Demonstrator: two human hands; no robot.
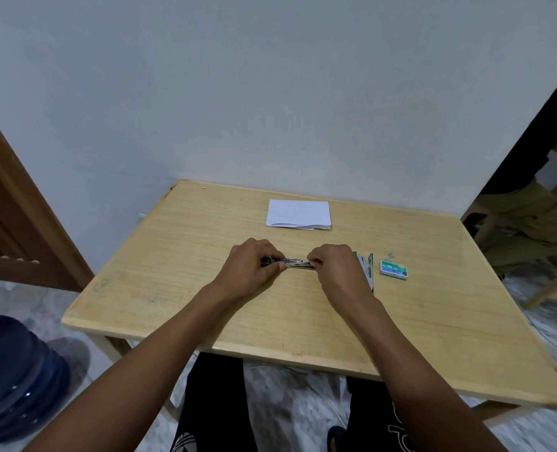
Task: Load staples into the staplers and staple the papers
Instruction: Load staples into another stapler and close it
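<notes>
A small metal stapler (298, 263) lies lengthwise between my two hands at the middle of the wooden table (172, 288). My left hand (254, 267) grips its left end and my right hand (335, 269) pinches its right end; most of it is hidden by my fingers. A stack of white papers (298, 214) lies farther back. A green staple box (393, 270) sits to the right, with a small strip of staples (391, 255) just behind it. Green-and-white packaging (366, 267) pokes out from behind my right hand.
The table stands against a grey wall. A dark blue water jug (13, 376) stands on the floor at the left, a wooden door (16, 207) behind it. Wooden furniture with draped cloth (531, 216) is at the right. My legs are under the table's near edge.
</notes>
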